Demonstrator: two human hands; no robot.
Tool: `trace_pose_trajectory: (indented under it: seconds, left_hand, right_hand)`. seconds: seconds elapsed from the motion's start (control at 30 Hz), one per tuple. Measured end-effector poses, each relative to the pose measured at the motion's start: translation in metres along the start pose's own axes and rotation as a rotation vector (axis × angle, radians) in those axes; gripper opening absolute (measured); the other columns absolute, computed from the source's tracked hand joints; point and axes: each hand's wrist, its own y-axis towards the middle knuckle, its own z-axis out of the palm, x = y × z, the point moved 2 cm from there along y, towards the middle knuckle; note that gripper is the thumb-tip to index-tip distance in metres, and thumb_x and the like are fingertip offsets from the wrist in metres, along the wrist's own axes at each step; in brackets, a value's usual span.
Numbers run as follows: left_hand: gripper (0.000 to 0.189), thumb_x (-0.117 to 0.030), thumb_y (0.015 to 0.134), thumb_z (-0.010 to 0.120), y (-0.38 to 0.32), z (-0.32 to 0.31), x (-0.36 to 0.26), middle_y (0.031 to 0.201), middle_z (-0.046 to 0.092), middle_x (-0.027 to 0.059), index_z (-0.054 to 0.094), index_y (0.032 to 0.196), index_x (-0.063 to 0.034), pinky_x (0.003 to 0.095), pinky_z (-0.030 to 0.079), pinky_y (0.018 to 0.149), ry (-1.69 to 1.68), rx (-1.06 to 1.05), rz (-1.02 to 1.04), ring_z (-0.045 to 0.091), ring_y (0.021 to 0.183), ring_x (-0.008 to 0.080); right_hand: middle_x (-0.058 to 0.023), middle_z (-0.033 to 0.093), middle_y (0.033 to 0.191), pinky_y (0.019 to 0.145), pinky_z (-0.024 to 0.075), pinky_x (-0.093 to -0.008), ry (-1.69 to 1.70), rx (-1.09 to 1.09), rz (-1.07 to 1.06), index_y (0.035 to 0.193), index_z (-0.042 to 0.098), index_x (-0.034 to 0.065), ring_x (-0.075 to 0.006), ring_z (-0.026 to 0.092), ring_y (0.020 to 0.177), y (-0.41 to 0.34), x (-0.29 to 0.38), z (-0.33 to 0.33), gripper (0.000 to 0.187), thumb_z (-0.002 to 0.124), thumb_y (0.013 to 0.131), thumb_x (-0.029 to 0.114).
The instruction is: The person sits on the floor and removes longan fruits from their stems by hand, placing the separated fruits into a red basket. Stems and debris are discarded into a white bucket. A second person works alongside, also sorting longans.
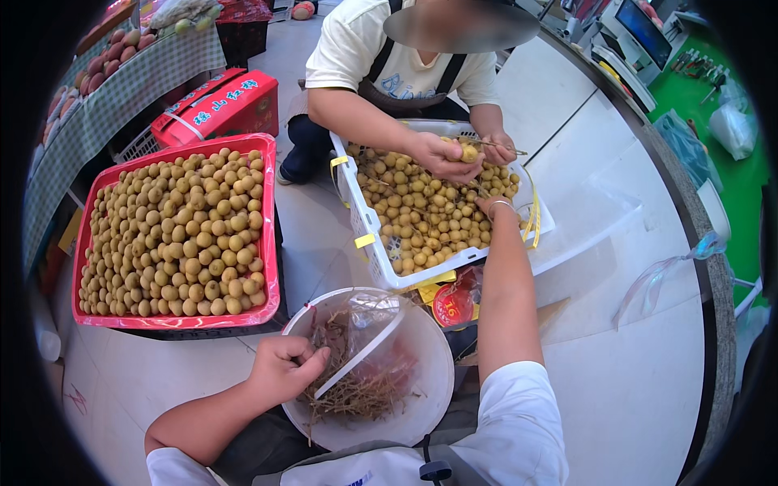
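My left hand [292, 367] is loosely curled above the left rim of a white bucket [434, 389] that holds dry brown twigs [358, 395] and clear plastic; whether anything is between its fingers is unclear. My right hand [493, 205], with a bracelet at the wrist, reaches into a white plastic basket [374, 249] of longans [425, 212] on stems; its fingertips are partly hidden among the fruit. Across the basket, a co-worker's hands [447, 159] hold several longans and a twig. Left of the bucket stands a red-lined crate [268, 237] heaped with loose longans [188, 237].
A red cardboard box [222, 109] lies behind the crate. Mangoes [112, 58] sit on a stand with a checked cloth [140, 85] at the upper left. A curved counter edge [681, 200] with a green surface, plastic bags [732, 130] and a screen [643, 33] runs along the right.
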Motion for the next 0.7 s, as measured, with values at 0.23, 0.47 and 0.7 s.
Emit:
trace_pose_trajectory:
  seconds: [0.23,0.47,0.7]
  left_hand:
    - [0.030,-0.008,0.080,0.064,0.005,-0.002,0.003,0.046,0.047,-0.0011,0.052,0.053,-0.0010,0.0230,0.030,0.041,0.002,-0.006,-0.009,0.039,0.045,0.0034]
    - [0.032,-0.009,0.080,0.064,0.010,-0.001,0.002,0.046,0.045,-0.0021,0.050,0.052,-0.0010,0.0226,0.029,0.041,-0.076,-0.006,-0.049,0.037,0.045,0.0026]
    - [0.033,-0.010,0.080,0.065,0.012,-0.002,-0.001,0.045,0.044,-0.0024,0.050,0.051,-0.0016,0.0225,0.028,0.040,-0.073,0.012,-0.063,0.036,0.045,0.0024]
  right_hand:
    - [-0.0076,0.051,0.127,0.095,0.0384,-0.0339,0.005,-0.016,0.048,0.119,0.056,0.0110,-0.0212,0.049,0.116,-0.008,0.013,-0.010,0.063,0.047,0.078,0.058]
    - [-0.0028,0.052,0.126,0.089,0.0429,-0.0378,-0.158,-0.001,0.116,0.120,0.055,0.0143,-0.0194,0.052,0.113,-0.014,0.029,-0.019,0.062,0.049,0.079,0.060]
    - [-0.0024,0.055,0.121,0.087,0.0453,-0.0341,-0.163,0.023,0.143,0.116,0.058,0.0148,-0.0172,0.054,0.109,-0.007,0.023,-0.016,0.056,0.057,0.076,0.054]
